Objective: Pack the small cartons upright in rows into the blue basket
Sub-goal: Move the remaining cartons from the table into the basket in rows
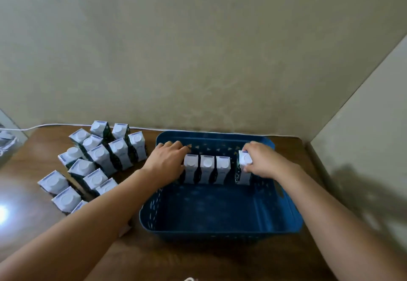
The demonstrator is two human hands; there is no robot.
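Packing has only just begun: four small white cartons with round caps stand upright along the far wall of the blue plastic basket (220, 221). The right hand (262, 160) grips the fourth carton (244, 168); the left hand (168, 159) rests flat against the first carton (190, 170). Many more cartons (97, 159) wait on the brown wooden table (33, 225), left of the basket. Their labels are too blurry to read.

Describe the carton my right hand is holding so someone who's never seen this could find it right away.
Find the blue basket on the wooden table. A row of upright cartons stands along its far wall. The one gripped by the right hand is the carton at the right end, separated by a gap from the three cartons standing together.
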